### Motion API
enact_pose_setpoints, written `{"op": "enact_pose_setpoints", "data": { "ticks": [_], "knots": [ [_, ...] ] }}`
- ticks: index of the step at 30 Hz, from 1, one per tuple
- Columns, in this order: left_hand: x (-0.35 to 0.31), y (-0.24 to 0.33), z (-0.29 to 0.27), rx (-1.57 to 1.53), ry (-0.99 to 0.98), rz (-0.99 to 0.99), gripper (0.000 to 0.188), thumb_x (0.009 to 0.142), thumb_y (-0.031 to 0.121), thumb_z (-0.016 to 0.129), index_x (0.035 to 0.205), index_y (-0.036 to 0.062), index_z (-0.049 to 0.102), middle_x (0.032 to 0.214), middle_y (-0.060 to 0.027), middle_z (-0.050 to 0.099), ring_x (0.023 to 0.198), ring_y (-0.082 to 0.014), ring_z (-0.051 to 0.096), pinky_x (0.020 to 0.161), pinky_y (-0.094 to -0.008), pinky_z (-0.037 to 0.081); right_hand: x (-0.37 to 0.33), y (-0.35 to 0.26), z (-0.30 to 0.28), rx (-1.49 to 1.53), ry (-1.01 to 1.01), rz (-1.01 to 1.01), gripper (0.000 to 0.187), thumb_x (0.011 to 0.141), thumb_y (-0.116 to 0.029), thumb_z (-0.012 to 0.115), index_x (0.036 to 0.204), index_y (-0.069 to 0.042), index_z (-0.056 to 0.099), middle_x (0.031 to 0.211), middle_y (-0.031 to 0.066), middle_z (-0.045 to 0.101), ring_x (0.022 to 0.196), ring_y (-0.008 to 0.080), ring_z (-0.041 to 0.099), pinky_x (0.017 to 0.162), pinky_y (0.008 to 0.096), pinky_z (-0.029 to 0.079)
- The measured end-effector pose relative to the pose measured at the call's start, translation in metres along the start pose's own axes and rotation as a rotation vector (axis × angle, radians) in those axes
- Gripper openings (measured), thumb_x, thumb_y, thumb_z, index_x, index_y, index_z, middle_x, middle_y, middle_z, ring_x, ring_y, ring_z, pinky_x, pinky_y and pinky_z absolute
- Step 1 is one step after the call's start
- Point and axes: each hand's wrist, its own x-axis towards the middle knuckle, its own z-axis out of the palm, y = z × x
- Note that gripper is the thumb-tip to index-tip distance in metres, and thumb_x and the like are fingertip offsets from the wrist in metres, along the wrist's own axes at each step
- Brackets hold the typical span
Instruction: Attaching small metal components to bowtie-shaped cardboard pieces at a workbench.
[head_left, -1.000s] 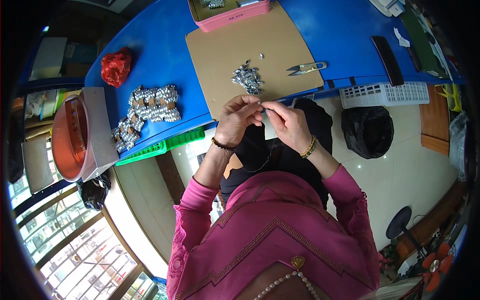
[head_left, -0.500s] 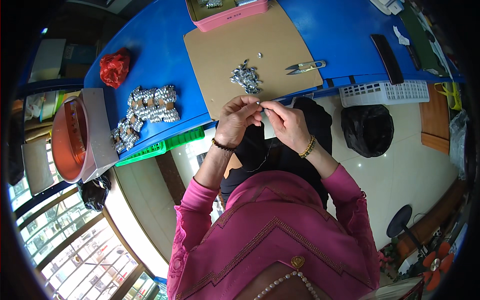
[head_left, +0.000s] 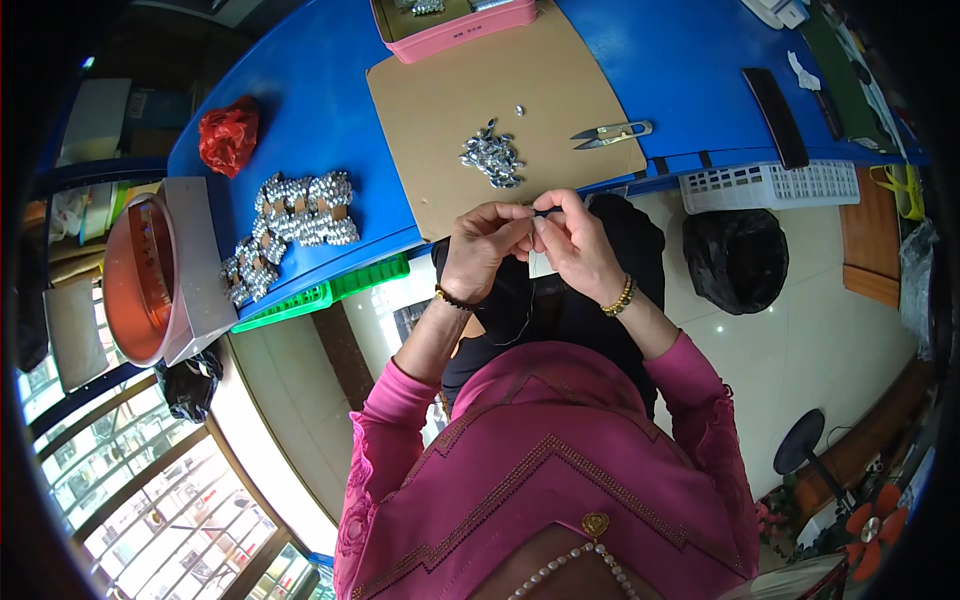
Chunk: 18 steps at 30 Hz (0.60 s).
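Note:
My left hand and my right hand meet at their fingertips just off the table's front edge, above my lap. Both are closed in a pinch. Between the fingertips is a tiny silver bead, mostly hidden. A thin pale thread hangs from the fingers of my right hand down over the dark trousers. Just beyond my hands, a heap of silver beads lies on a brown cardboard sheet, with one single bead apart from it. Thread snips rest to the right of the heap.
Bundles of strung silver beads and a red plastic bag lie on the blue table at left. A pink box stands at the far edge. At right are a dark oblong case, a white basket and a black-lined bin.
My hands have come closer together and shifted slightly right. The fingers of my right hand have curled in over the bead, which showed more plainly before. More of the thread shows now.

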Motion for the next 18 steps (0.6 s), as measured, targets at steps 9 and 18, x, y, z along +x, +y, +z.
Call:
{"op": "enact_pose_setpoints", "data": {
  "ticks": [9,18],
  "knots": [
    [0.001,-0.008,0.001,0.368,-0.01,0.153,0.007,0.079,-0.001,0.056,0.084,-0.0012,0.06,0.072,-0.0045,0.06,0.059,-0.0087,0.056,0.052,-0.0199,0.045,0.012,0.0,-0.003,-0.372,0.141,-0.473,0.008,0.084,-0.007,0.053,0.086,-0.001,0.047,0.066,0.0059,0.057,0.054,0.0092,0.053,0.047,0.0243,0.042],
    [0.03,0.01,-0.015,1.172,0.27,0.796,0.012,0.073,-0.005,0.057,0.083,0.0016,0.061,0.073,-0.0063,0.057,0.056,-0.012,0.055,0.051,-0.0225,0.043,0.01,-0.01,-0.003,0.211,0.067,-0.011,0.012,0.088,-0.012,0.048,0.082,-0.002,0.047,0.063,0.0009,0.053,0.047,0.0022,0.043,0.042,0.0168,0.033]
  ]
}}
